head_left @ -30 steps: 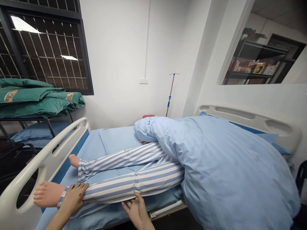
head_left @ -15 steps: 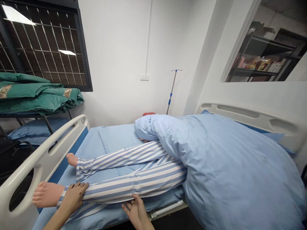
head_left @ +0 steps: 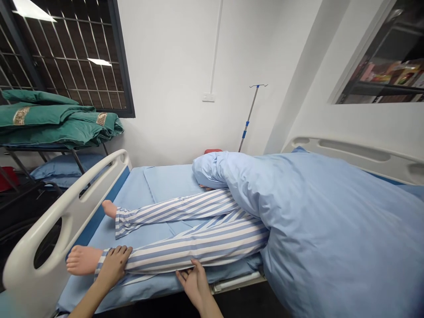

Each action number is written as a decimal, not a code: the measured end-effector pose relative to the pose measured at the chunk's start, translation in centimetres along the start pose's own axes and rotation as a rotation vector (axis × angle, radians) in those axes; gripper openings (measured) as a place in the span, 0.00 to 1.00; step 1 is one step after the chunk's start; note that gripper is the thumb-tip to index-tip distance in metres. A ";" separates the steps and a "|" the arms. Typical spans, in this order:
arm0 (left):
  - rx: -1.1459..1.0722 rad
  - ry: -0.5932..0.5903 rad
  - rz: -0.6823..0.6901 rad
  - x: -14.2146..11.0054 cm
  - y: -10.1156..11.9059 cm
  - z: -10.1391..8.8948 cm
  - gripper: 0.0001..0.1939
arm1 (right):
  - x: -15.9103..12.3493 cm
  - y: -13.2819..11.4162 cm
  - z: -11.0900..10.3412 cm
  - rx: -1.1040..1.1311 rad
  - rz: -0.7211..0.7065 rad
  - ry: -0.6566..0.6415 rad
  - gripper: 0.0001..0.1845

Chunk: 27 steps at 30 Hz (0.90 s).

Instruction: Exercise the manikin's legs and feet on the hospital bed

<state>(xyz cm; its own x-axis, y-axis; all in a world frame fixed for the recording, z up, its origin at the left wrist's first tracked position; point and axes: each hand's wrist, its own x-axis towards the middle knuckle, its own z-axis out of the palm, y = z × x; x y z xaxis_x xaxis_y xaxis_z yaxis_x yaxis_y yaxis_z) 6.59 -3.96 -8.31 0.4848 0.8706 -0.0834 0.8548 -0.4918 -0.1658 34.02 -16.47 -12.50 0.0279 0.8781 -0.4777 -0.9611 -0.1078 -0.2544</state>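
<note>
A mannequin with pink feet lies on the bed in blue-and-white striped trousers (head_left: 198, 247). My left hand (head_left: 115, 264) is closed over the near leg at the ankle, on the trouser cuff, just behind the bare near foot (head_left: 84, 260). Farther along the same leg, around the knee, my right hand (head_left: 195, 282) is palm up at the lower edge. Its fingers are apart and slightly bent, and its thumb touches the striped cloth. The far leg, with its small bare foot (head_left: 109, 209), rests on the sheet. A bulky light blue quilt (head_left: 318, 225) hides the upper body.
A cream footboard (head_left: 66, 207) rises at the left, and a headboard (head_left: 351, 152) stands at the far right. Behind the bed are an IV pole (head_left: 249, 119) and a wall socket (head_left: 208, 97). Folded green bedding (head_left: 62, 121) lies at the back left. The quilt overhangs the near bed side.
The view has turned, so the scene sits farther right and a little higher. Both hands keep their places at the near leg's ankle and knee.
</note>
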 end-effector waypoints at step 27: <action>-0.023 0.116 -0.146 -5.9 1.2 6.6 0.27 | -4.7 1.6 -10.3 -0.724 -0.333 0.327 0.29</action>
<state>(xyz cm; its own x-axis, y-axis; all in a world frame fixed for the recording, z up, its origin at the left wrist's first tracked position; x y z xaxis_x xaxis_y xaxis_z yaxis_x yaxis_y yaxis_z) 3.57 -9.62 -14.52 0.3720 0.9266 0.0541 0.9211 -0.3613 -0.1452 35.21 -25.60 -19.29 0.4616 0.7505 -0.4730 -0.4798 -0.2373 -0.8447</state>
